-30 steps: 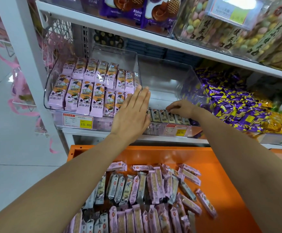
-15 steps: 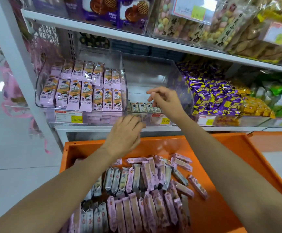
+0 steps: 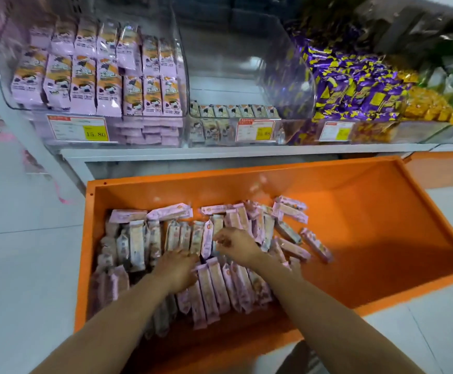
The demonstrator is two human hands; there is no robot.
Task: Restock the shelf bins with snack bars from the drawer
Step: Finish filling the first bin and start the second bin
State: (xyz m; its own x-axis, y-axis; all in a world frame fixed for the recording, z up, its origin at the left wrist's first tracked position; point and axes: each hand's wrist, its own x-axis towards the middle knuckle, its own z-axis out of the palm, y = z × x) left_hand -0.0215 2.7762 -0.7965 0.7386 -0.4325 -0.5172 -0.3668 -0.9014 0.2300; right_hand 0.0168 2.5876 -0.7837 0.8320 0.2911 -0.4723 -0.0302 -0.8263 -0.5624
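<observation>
Snack bars point(image 3: 136, 247) fill the orange drawer point(image 3: 247, 184), lower centre, long axes pointing at the shelf point(image 3: 220, 153). I see right hand point(image 3: 233, 245) pinching some, left hand point(image 3: 178, 268) touching them just beside, grip unclear.

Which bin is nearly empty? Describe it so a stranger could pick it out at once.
Find the white shelf just above the open orange drawer. On it, take the second clear bin from the left. Its neighbours are packed with pink packs and heaped with purple sweets; this one is mostly bare, with bars only along its front.
</observation>
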